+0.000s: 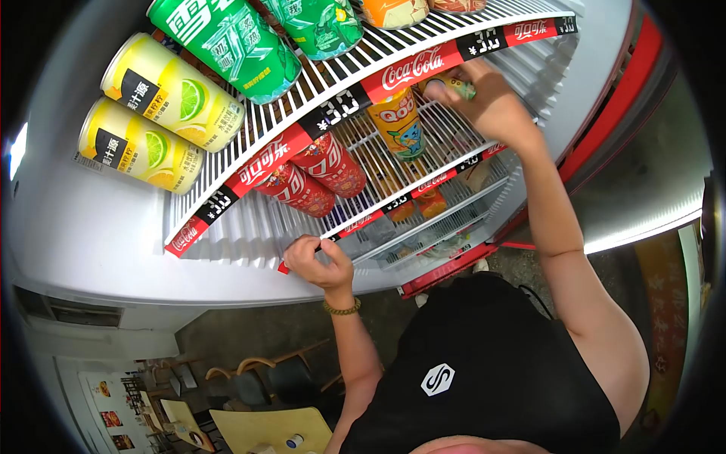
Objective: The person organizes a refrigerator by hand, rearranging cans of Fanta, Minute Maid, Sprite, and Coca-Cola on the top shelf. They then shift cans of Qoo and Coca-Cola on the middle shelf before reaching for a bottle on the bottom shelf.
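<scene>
My right hand [488, 102] reaches into the middle shelf of a drinks fridge, its fingers closed round a yellow-and-green can [458, 85], partly hidden by the fingers and the upper price strip. Left of it stands an orange Qoo can [399, 127]. Lower down, my left hand [319, 262] is curled at the left end of the middle shelf edge [370, 218], seemingly gripping it; the fingertips are partly hidden. Two red cola cans [330, 164] stand on that shelf, between my hands.
The upper shelf [333, 94] holds yellow lemon drink cans [172, 91], green cans [227, 49] and an orange can [395, 11]. Below is a lower shelf [446, 219] with orange packs. The red-edged fridge door [628, 98] stands at right. Tables [272, 427] and chairs [291, 378] are behind.
</scene>
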Available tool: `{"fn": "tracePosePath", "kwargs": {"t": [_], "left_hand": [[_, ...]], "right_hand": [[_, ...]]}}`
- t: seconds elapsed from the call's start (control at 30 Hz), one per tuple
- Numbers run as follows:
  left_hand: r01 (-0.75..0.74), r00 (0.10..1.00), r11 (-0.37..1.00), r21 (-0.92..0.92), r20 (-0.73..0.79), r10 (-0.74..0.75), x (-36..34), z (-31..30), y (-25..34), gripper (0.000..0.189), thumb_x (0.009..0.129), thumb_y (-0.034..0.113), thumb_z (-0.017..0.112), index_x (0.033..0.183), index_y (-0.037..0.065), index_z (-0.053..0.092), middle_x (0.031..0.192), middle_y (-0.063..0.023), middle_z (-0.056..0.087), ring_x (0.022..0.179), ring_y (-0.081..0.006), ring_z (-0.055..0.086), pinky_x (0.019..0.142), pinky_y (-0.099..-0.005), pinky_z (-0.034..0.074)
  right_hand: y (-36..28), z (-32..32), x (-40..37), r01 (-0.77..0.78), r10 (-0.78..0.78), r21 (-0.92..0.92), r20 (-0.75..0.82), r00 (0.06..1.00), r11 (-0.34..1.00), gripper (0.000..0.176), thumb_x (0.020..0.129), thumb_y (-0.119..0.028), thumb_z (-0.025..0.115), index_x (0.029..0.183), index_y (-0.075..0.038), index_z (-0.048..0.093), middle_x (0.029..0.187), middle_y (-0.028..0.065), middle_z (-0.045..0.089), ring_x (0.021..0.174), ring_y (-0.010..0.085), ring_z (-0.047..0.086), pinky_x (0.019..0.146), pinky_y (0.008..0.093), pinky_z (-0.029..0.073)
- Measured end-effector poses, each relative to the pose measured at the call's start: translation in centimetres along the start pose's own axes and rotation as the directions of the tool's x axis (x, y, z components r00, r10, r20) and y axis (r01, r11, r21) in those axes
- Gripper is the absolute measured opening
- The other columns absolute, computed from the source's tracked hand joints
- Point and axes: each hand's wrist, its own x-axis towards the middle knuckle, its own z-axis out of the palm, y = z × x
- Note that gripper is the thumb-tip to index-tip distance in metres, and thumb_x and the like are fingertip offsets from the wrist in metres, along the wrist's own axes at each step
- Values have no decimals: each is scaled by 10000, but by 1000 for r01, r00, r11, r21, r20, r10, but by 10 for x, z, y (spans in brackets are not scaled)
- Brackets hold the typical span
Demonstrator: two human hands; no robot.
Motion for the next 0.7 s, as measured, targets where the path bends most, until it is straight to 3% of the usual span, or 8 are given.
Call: {"fn": "tracePosePath", "kwargs": {"t": [0.1, 0.17, 0.3, 0.5, 0.53, 0.57, 0.63, 0.7], "left_hand": [[-50, 998, 998, 30, 39, 49, 0, -3, 1, 105, 944, 78, 608, 1024, 34, 555, 977, -125, 603, 898, -322, 559, 895, -477, 426], [-58, 998, 998, 30, 41, 57, 0, -3, 1, 115, 940, 80, 605, 1031, 34, 554, 983, -129, 600, 904, -323, 557, 902, -481, 427], [-50, 998, 997, 52, 41, 48, 0, -2, 2, 141, 926, 82, 602, 1044, 28, 547, 990, -138, 589, 914, -327, 554, 893, -482, 427], [-36, 999, 998, 57, 19, 35, -8, 1, -5, 170, 941, 159, 613, 1055, 55, 542, 986, -112, 583, 898, -313, 556, 881, -488, 418], [-52, 998, 998, 47, 27, 51, -7, 2, -6, 170, 941, 159, 613, 1055, 55, 542, 986, -112, 583, 898, -313, 556, 881, -488, 418], [-59, 998, 997, 55, 10, 58, -7, 3, -6, 168, 940, 155, 614, 1053, 54, 542, 983, -112, 581, 900, -313, 557, 883, -490, 418], [-64, 998, 997, 52, 2, 64, -8, 3, -5, 165, 939, 150, 614, 1051, 53, 541, 980, -111, 580, 902, -313, 559, 885, -492, 418], [-50, 999, 998, 46, 0, 50, -8, 3, -6, 169, 937, 140, 620, 1060, 53, 542, 990, -115, 582, 903, -318, 560, 890, -496, 420]], "right_hand": [[21, -3, 17, -86, 44, -263, -162, 986, 961, 705, 954, -528, 707, 1369, 31, 601, 1322, 226, 651, 1268, 403, 575, 1071, 455, 474], [47, 24, 24, 89, -240, -555, -206, 949, 827, 542, 989, -452, 672, 1264, 15, 665, 1245, 217, 668, 1222, 403, 581, 1040, 470, 476], [43, 52, 2, 28, -357, -805, -231, 905, 592, 565, 974, -442, 656, 1274, 35, 634, 1217, 215, 679, 1261, 354, 568, 1016, 469, 480], [-2, 16, 11, -191, 365, -624, 162, 917, 757, 554, 1015, -420, 611, 1354, 17, 585, 1307, 196, 670, 1328, 285, 575, 1022, 460, 501], [28, 29, 14, 90, -81, -689, 46, 996, 719, 529, 1011, -430, 615, 1299, 12, 598, 1255, 221, 690, 1233, 337, 630, 1010, 476, 511], [50, 36, 16, 308, -515, -779, -23, 857, 547, 508, 1006, -441, 620, 1244, 8, 610, 1203, 246, 709, 1138, 388, 684, 999, 493, 521], [38, 39, 31, 250, -419, -745, -44, 907, 619, 476, 963, -428, 663, 1209, -22, 633, 1110, 222, 737, 1073, 421, 696, 978, 502, 535], [14, 28, 44, 60, 114, -632, 231, 966, 772, 510, 914, -398, 706, 1245, -20, 619, 1157, 225, 720, 1132, 410, 669, 997, 501, 525]]}}
